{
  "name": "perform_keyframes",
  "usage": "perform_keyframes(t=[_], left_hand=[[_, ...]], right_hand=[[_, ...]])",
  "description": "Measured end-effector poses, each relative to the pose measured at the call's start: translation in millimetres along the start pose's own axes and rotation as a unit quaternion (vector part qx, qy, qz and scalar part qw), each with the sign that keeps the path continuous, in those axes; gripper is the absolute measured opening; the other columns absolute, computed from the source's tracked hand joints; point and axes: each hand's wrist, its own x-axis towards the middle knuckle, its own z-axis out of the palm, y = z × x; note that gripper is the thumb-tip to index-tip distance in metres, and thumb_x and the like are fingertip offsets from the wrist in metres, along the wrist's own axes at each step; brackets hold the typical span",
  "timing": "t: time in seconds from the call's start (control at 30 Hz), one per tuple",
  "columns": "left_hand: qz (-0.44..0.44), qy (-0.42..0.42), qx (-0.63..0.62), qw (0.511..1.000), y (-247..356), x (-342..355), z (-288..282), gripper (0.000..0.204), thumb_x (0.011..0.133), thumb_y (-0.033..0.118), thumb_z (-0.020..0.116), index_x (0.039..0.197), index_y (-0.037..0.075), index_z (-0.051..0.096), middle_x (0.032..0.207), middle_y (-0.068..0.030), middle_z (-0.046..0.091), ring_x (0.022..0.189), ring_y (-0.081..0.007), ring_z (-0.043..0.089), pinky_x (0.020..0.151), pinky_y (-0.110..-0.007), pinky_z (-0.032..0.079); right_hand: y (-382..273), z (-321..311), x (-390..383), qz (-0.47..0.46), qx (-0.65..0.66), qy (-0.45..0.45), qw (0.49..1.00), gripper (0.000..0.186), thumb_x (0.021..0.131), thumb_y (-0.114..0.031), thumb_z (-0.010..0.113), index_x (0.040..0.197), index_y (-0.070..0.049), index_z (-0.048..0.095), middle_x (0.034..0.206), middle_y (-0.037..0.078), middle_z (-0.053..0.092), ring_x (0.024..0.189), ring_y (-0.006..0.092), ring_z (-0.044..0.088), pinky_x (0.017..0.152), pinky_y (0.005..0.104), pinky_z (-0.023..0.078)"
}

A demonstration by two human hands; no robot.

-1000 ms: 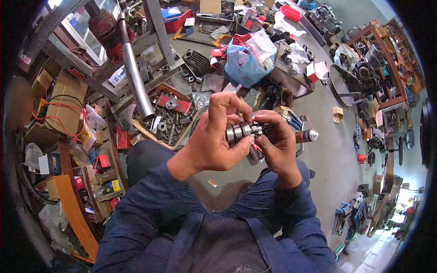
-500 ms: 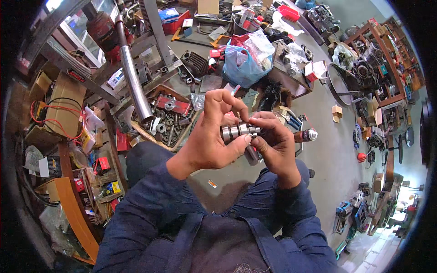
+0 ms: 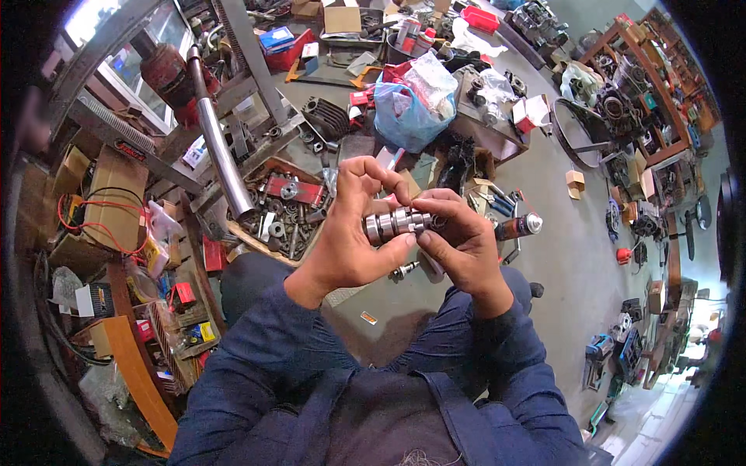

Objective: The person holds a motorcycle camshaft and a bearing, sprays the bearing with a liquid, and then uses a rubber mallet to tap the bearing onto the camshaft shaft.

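A short shiny camshaft (image 3: 392,226) with rounded lobes lies roughly level between my two hands, above my lap. My left hand (image 3: 351,233) has its thumb under the left part of the camshaft and its forefinger arched over the top. My right hand (image 3: 458,237) pinches the right end between thumb and fingers, which hide that end. Just below the hands, a small metal part (image 3: 404,271) shows partly, next to a grey bar-like piece (image 3: 432,266) that my right thumb half covers.
A wooden tray (image 3: 252,237) of loose metal parts stands ahead on the left, beside a press frame with a steel tube (image 3: 224,159). A blue plastic bag (image 3: 412,120) sits further ahead. A spray can (image 3: 519,227) is right of my right hand. A small sticker (image 3: 368,318) lies on the floor.
The view has shifted a little. My hands and the camshaft sit slightly further left in it, with the grip much the same. The small metal part below them has come into sight.
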Motion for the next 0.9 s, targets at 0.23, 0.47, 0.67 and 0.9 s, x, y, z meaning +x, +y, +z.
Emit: perform_keyframes(t=[0.23,0.47,0.67,0.9], left_hand=[[-0.146,0.025,-0.187,0.971,7.3,-0.9,4.1,0.064,0.078,0.019,0.064,0.129,0.016,0.026,0.116,-0.0150,0.047,0.071,-0.0185,0.063,0.040,-0.021,0.044],[-0.177,0.046,-0.238,0.954,3.7,0.4,5.7,0.048,0.089,0.016,0.055,0.129,0.015,0.028,0.115,-0.0123,0.049,0.071,-0.0180,0.065,0.039,-0.020,0.044],[-0.185,0.067,-0.312,0.929,-5.8,-0.3,8.4,0.036,0.097,0.019,0.051,0.126,0.014,0.030,0.112,-0.0126,0.055,0.069,-0.0176,0.064,0.037,-0.019,0.044],[-0.244,0.068,-0.411,0.876,-2.9,-2.1,6.3,0.023,0.101,0.016,0.046,0.121,0.013,0.034,0.107,-0.0107,0.057,0.072,-0.0182,0.063,0.040,-0.022,0.042]], right_hand=[[-7.0,-0.6,1.3,0.027,0.048,0.017,0.998,0.057,0.089,-0.014,0.075,0.138,0.000,0.051,0.121,0.006,0.056,0.112,0.0129,0.054,0.095,0.0292,0.045],[2.7,-1.2,-1.5,0.056,0.075,0.014,0.996,0.045,0.089,-0.008,0.074,0.130,0.000,0.055,0.120,0.005,0.057,0.113,0.0136,0.055,0.095,0.0289,0.046],[-3.2,1.4,0.2,0.039,0.054,0.010,0.998,0.047,0.089,-0.006,0.073,0.132,0.001,0.055,0.123,0.007,0.059,0.115,0.0154,0.057,0.100,0.0298,0.044],[-1.5,1.1,3.3,0.006,-0.014,0.030,0.999,0.036,0.092,-0.011,0.072,0.124,0.000,0.060,0.116,0.007,0.063,0.106,0.0127,0.060,0.093,0.0289,0.049]])
